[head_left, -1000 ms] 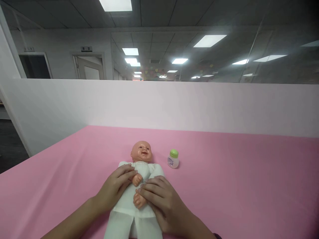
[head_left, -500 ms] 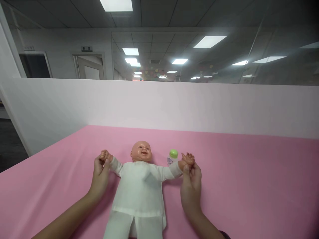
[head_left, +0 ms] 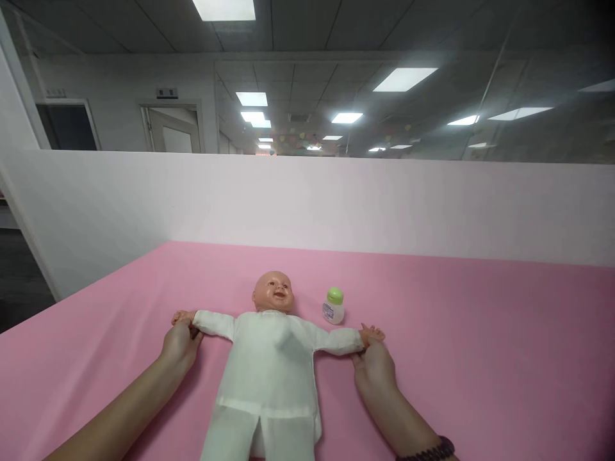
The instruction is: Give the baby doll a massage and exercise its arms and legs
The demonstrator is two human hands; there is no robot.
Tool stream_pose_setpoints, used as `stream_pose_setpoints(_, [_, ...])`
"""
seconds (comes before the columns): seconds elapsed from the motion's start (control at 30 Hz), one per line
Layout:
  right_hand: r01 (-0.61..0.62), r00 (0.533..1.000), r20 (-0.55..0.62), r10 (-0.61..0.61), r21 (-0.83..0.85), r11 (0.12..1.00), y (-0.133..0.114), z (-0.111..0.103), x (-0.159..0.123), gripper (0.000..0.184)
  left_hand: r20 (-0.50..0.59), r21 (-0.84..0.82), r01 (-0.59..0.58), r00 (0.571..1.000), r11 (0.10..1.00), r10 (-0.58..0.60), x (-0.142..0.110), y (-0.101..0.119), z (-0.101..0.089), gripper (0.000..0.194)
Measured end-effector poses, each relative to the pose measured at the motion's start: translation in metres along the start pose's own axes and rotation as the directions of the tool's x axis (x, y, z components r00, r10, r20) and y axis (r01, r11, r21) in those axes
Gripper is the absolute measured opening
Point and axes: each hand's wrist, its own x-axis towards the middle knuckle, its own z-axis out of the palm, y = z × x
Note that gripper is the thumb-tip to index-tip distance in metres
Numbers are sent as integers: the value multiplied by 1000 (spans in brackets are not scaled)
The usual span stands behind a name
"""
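A baby doll [head_left: 271, 368] in a white top and trousers lies on its back on the pink sheet [head_left: 480, 358], head toward the far side. Its two arms are stretched out sideways. My left hand [head_left: 180, 346] is closed around the doll's hand at the left. At the right, my right hand [head_left: 376, 368] grips the doll's other hand near the cuff, with the doll's fingers showing beyond mine. Close to the doll's head and right shoulder side stands a small bottle [head_left: 333, 307] with a green cap, touched by neither hand.
A white partition [head_left: 307, 202] runs along the far edge of the pink surface, with glass above it. Another white side wall [head_left: 96, 237] borders the left. Behind the glass are a door [head_left: 175, 131] and ceiling lights.
Both my hands have moved outward and down, drawing the doll's arms out straighter and lower. More of the bottle now shows. The doll's body has stayed in place.
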Motion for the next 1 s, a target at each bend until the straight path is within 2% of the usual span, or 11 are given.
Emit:
stream_pose_setpoints(0.2, [-35, 999, -5, 35, 5, 999, -7, 1, -8, 54, -16, 26, 38, 999, 999, -38, -4, 3, 2, 20])
stream_pose_setpoints(0.27, [-2, 1000, -11, 2, -7, 1000, -11, 2, -16, 53, 5, 49, 25, 1000, 999, -25, -8, 5, 3, 17])
stream_pose_setpoints(0.37, [241, 968, 84, -238, -24, 970, -20, 5, -40, 53, 54, 93, -52, 997, 994, 47, -21, 10, 6, 6])
stream_pose_setpoints(0.47, [522, 829, 235, -507, -2, 853, -28, 9, -71, 56, 156, 136, -281, 953, 950, 260, -42, 13, 11, 24])
stream_pose_setpoints(0.53, [645, 707, 358, -610, 27, 764, -28, 9, -87, 49, 287, 136, -471, 861, 872, 420, -55, 11, 13, 30])
stream_pose_setpoints(0.6, [734, 552, 501, -667, 88, 673, -24, 7, -95, 41, 423, 123, -598, 753, 792, 503, -65, 7, 13, 30])
stream_pose_setpoints(0.73, [903, 175, 694, -699, 170, 395, -13, -2, -96, 42, 644, 207, -774, 568, 598, 513, -73, 2, 7, 31])
stream_pose_setpoints(0.8, [947, 24, 749, -662, 195, 255, -12, -5, -97, 46, 755, 195, -867, 431, 458, 495, -72, 0, 3, 34])
stream_pose_setpoints(0.9, [945, -126, 832, -540, 267, 190, -13, -6, -101, 50, 875, 73, -968, 178, 242, 450, -70, -3, 0, 42])
stream_pose_setpoints(0.93, [936, -168, 854, -493, 294, 192, -14, -6, -104, 50, 895, 34, -982, 112, 184, 431, -70, -3, -1, 44])
stream_pose_setpoints(1.0, [918, -238, 885, -400, 339, 205, -16, -5, -108, 48, 913, -20, -993, 29, 115, 407, -71, -3, 0, 46])
